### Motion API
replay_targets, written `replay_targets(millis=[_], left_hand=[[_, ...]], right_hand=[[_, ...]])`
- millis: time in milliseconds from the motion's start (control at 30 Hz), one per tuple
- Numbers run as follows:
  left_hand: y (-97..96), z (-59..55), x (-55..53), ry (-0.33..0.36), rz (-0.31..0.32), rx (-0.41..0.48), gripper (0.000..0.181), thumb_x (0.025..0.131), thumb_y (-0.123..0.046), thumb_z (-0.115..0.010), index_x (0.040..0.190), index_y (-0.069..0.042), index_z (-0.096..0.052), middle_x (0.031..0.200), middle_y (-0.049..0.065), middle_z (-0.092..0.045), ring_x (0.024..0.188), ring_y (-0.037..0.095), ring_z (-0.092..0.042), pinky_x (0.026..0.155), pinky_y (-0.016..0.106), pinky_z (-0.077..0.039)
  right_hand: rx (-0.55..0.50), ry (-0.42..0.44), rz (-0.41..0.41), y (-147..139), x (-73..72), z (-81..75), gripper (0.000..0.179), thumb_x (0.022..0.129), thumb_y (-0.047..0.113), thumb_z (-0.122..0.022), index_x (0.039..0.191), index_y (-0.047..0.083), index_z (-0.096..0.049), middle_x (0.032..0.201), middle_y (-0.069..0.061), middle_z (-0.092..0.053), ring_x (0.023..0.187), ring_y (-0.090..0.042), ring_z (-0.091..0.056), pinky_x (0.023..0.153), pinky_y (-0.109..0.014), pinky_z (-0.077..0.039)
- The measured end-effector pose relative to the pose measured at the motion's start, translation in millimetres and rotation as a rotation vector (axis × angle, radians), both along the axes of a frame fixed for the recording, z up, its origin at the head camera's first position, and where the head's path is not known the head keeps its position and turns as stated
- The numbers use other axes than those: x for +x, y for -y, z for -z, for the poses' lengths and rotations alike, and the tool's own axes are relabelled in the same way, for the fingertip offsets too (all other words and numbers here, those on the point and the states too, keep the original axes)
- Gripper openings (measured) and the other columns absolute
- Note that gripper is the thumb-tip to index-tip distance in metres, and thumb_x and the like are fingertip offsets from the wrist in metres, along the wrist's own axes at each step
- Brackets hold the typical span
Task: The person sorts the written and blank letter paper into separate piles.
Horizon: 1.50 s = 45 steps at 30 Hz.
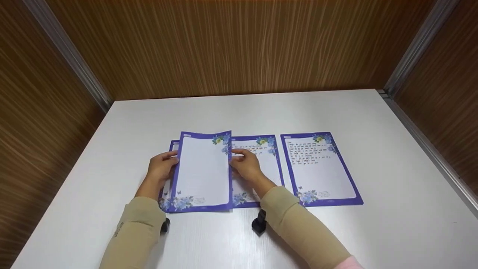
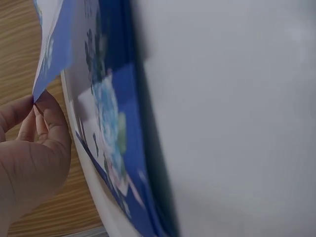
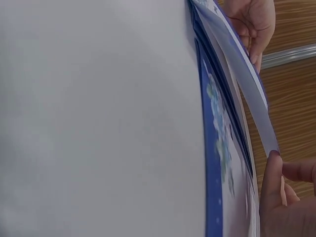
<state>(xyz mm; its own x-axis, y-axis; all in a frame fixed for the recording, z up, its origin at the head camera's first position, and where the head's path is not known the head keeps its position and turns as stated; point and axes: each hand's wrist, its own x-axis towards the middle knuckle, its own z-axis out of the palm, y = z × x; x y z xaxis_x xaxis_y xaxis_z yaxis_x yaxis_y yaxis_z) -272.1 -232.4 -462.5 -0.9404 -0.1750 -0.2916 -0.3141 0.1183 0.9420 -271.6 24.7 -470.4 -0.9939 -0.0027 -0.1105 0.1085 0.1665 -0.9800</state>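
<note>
paper sheet (image 1: 203, 170) — between facing hands (image 1: 160, 168) (image 1: 247, 164)

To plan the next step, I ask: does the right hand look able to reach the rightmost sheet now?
Probably yes, once free: the right hand pinches the blank sheet, but the rightmost sheet lies close by, its middle uncovered.
</note>
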Motion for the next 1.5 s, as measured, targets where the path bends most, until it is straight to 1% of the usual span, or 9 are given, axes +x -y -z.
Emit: replay_targets(millis=[133,400,600,700,833,1033,1167,1333,1500], left_hand=[[5.3,-1.7,1.3,0.007,-0.005,-0.031,0.040,0.097,-0.010,-0.052,0.136,-0.003,-0.051,0.114,0.015,-0.058,0.076,0.013,-0.062,0.066,0.026,-0.052],[14.1,-3.1,3.2,0.009,-0.020,0.008,0.041,0.097,-0.009,-0.051,0.137,-0.002,-0.049,0.112,0.012,-0.055,0.078,0.012,-0.060,0.067,0.024,-0.052],[18.9,-1.3,4.3,-0.015,-0.043,0.047,0.039,0.096,-0.005,-0.052,0.135,0.001,-0.051,0.100,0.007,-0.058,0.072,0.010,-0.058,0.062,0.023,-0.051],[20.3,-0.4,4.6,-0.024,-0.058,0.031,0.038,0.096,-0.005,-0.052,0.133,0.001,-0.053,0.101,0.009,-0.059,0.072,0.011,-0.058,0.061,0.023,-0.051],[21.3,0.0,4.2,-0.029,-0.062,0.006,0.037,0.096,-0.007,-0.052,0.133,0.001,-0.053,0.109,0.014,-0.059,0.077,0.013,-0.059,0.063,0.023,-0.051],[22.2,-0.3,3.0,-0.017,-0.079,-0.016,0.038,0.097,-0.009,-0.053,0.134,0.000,-0.052,0.122,0.018,-0.055,0.088,0.016,-0.058,0.069,0.024,-0.051],[22.6,-0.6,4.3,0.007,-0.087,-0.033,0.040,0.097,-0.011,-0.053,0.135,-0.001,-0.051,0.131,0.018,-0.051,0.099,0.019,-0.055,0.077,0.027,-0.049],[22.8,-1.2,4.8,0.032,-0.101,-0.048,0.040,0.097,-0.012,-0.053,0.135,0.000,-0.051,0.131,0.019,-0.051,0.099,0.019,-0.056,0.078,0.026,-0.050],[23.0,-1.2,4.2,0.034,-0.097,-0.121,0.040,0.096,-0.013,-0.053,0.133,0.002,-0.052,0.131,0.021,-0.052,0.106,0.024,-0.054,0.083,0.030,-0.049]], right_hand=[[0.012,-0.009,-0.009,6,-0.7,1.3,0.038,0.085,-0.003,-0.060,0.123,0.000,-0.060,0.099,-0.015,-0.068,0.075,-0.019,-0.064,0.059,-0.028,-0.055],[-0.041,0.009,-0.019,17,-1.3,2.7,0.038,0.086,-0.005,-0.058,0.124,-0.001,-0.059,0.094,-0.013,-0.066,0.073,-0.017,-0.062,0.058,-0.027,-0.056],[-0.026,0.047,-0.037,25,-0.7,2.2,0.039,0.087,-0.005,-0.059,0.126,0.001,-0.058,0.098,-0.012,-0.066,0.073,-0.017,-0.063,0.060,-0.027,-0.057],[-0.026,0.060,-0.044,29,-0.5,1.9,0.040,0.087,-0.006,-0.060,0.126,0.001,-0.057,0.100,-0.012,-0.066,0.074,-0.016,-0.063,0.060,-0.027,-0.056],[-0.032,0.072,-0.053,32,-0.4,1.4,0.042,0.087,-0.007,-0.061,0.128,0.001,-0.056,0.103,-0.012,-0.066,0.076,-0.017,-0.064,0.061,-0.027,-0.056],[-0.042,0.092,-0.078,33,0.0,0.7,0.047,0.087,-0.007,-0.060,0.133,-0.001,-0.052,0.108,-0.013,-0.063,0.082,-0.018,-0.063,0.067,-0.027,-0.056],[-0.059,0.083,-0.084,34,0.6,1.2,0.050,0.086,-0.007,-0.061,0.134,-0.004,-0.050,0.118,-0.018,-0.059,0.094,-0.023,-0.061,0.075,-0.027,-0.055],[-0.044,0.047,-0.082,35,1.0,1.8,0.051,0.084,-0.004,-0.060,0.134,-0.006,-0.049,0.126,-0.020,-0.057,0.109,-0.028,-0.059,0.085,-0.028,-0.052],[-0.044,0.025,-0.087,35,0.6,2.2,0.050,0.085,-0.005,-0.058,0.134,-0.006,-0.049,0.125,-0.021,-0.057,0.111,-0.029,-0.058,0.084,-0.028,-0.053]])
